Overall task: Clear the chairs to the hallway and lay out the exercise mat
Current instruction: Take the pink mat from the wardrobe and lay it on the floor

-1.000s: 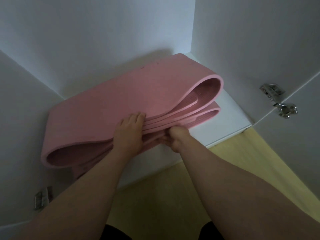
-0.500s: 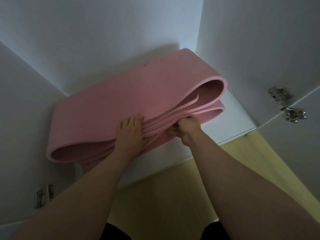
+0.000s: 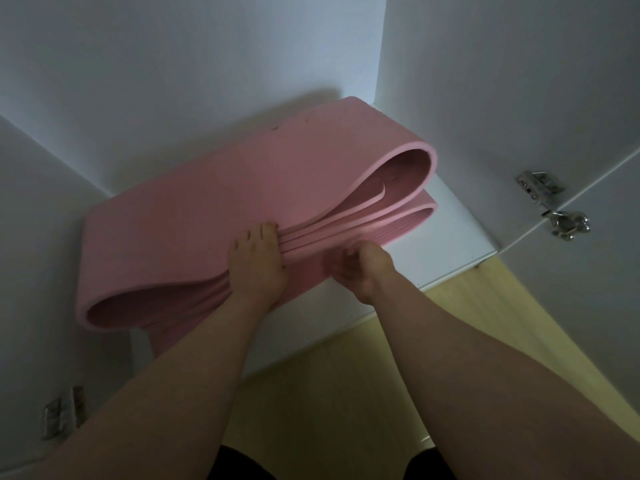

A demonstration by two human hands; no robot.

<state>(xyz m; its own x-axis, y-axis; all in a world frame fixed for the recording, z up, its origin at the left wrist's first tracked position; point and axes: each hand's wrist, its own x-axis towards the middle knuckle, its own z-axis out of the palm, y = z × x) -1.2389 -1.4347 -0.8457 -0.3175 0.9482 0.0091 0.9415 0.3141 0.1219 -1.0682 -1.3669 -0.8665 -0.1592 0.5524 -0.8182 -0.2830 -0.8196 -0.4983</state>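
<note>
A pink exercise mat (image 3: 214, 202), folded into several loose layers, lies on the white bottom shelf (image 3: 446, 237) of an open cabinet. My left hand (image 3: 258, 265) presses on top of the folded stack at its front edge, fingers curled over the layers. My right hand (image 3: 360, 268) reaches under the front edge just to the right, gripping the lower layers from below. The mat's left fold hangs past the shelf's left front corner. No chairs are in view.
White cabinet walls close in at the back, left and right. Metal door hinges sit at the right (image 3: 554, 206) and at the lower left (image 3: 64, 417). Pale wooden floor (image 3: 329, 393) lies below the shelf, and my dark shorts show at the bottom edge.
My right hand has slid a little along the mat's front edge and now grips lower under the layers. The mat has shifted slightly toward me; the left hand stays on top.
</note>
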